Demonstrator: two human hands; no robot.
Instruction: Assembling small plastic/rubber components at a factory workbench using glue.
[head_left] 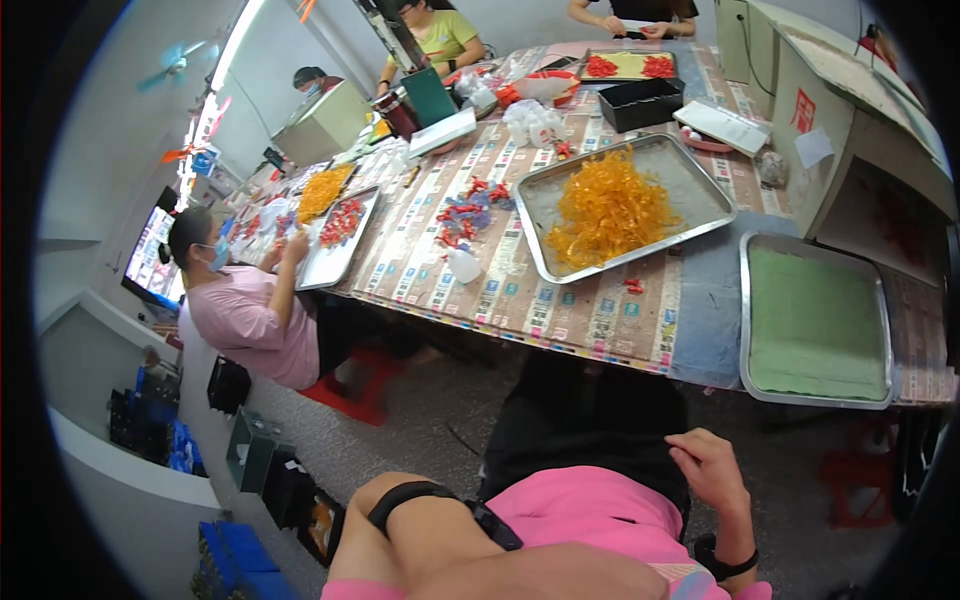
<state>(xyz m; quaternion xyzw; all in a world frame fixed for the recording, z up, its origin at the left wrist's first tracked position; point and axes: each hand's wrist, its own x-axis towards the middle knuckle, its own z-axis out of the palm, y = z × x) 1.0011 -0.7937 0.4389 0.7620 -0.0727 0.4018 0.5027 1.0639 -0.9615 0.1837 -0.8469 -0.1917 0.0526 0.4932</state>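
My right hand (708,468) is held low by my right side, beside my dark trousers (590,425). Its fingers are curled inward, and nothing shows in them. A black band (722,562) circles that wrist. My left arm (440,530) is bent across the lower edge, with a black strap and small device on it. The left hand itself is out of sight. In front of me on the table, a metal tray (528,245) bears a heap of translucent orange plastic pieces (608,210). A green-lined metal tray (820,325) sits to its right.
Small red and violet pieces (470,215) lie on the patterned table (430,285), beside a small whitish container (463,265). A co-worker in pink (250,310) sits left on a red stool (360,390). Other people work across the table. A grey cabinet (850,130) stands at right; boxes (255,450) line the floor.
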